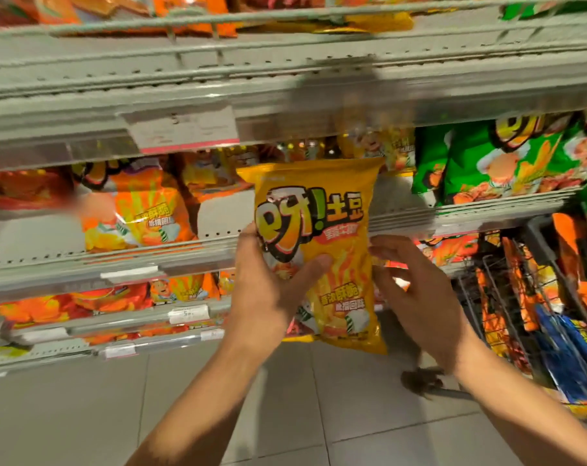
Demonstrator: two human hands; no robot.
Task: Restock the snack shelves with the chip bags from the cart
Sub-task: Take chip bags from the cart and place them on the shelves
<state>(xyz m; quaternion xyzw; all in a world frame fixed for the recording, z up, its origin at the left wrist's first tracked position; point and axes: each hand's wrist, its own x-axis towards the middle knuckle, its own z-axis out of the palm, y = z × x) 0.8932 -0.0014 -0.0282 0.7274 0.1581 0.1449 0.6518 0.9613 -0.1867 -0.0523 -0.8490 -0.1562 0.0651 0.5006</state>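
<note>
Gripped upright in the left hand (pixel 268 284), a yellow chip bag (pixel 322 250) is held in front of the snack shelves (pixel 184 253), with the thumb pressed across its printed front and the fingers wrapped behind its left edge. Far left, orange bags (pixel 140 210) sit on the middle shelf, blurred, with more orange packets on the shelves below. White price tags (pixel 184 129) hang on the shelf edges. The yellow bag's top reaches just under the upper shelf rail, and its bottom hangs above the pale tiled floor (pixel 83 415). To its right, the right hand (pixel 416 290) is at the bag's right edge, fingers loosely spread and holding nothing; whether they touch the bag is unclear. Further right, green bags (pixel 480 163) fill the middle shelf. At the far right, a wire cart (pixel 507 290) holds orange and blue bags.
</note>
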